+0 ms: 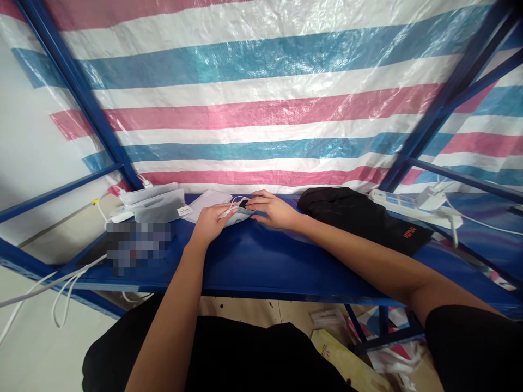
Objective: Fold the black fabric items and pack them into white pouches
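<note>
A small frosted plastic bag (237, 218) is held low over the blue shelf, between both of my hands. My left hand (209, 222) is closed on the bag's left edge, thumb towards its opening. My right hand (273, 210) grips its right side, thumb below and fingers above. A small black item (244, 203) shows at the bag's mouth by my right fingertips; its kind cannot be made out. A thin white cord (236, 198) loops over the opening. Just behind my left hand lies a flat whitish sheet or bag (210, 200).
The blue metal shelf (253, 267) has frosted bags (159, 206) with a white label at left, near a blurred-out patch. A black cloth bag (351, 218) and a white power strip (412, 207) lie at right. Striped sheeting (261, 109) hangs behind. White cables (61, 288) dangle at left.
</note>
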{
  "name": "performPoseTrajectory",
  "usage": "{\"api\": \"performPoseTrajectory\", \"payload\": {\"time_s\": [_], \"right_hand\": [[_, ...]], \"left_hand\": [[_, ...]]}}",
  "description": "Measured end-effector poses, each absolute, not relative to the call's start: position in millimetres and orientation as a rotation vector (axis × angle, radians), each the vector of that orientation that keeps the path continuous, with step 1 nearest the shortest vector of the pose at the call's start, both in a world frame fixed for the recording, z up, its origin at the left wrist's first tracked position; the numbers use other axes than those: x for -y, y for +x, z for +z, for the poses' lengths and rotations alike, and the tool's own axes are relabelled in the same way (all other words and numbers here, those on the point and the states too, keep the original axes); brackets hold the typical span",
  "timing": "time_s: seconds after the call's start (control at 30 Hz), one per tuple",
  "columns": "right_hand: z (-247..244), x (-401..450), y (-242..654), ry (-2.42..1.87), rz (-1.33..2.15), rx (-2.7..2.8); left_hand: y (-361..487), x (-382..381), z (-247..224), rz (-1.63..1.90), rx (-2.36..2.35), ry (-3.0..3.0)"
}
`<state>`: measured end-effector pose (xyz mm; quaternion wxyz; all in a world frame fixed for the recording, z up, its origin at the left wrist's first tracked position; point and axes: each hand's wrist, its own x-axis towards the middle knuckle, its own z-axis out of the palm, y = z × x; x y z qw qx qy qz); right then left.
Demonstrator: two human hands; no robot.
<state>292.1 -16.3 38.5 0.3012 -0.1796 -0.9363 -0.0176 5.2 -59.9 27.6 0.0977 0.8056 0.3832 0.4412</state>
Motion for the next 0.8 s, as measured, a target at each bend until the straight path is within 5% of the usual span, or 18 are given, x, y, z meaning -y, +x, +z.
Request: {"api": "performPoseTrajectory", "payload": {"time_s": [0.8], "right_hand": [[65.9,24.6,290.7,-0.540,0.449,2.337]], "left_hand": [[29.2,85.5,48.2,1.676,-1.229,1.805]]}}
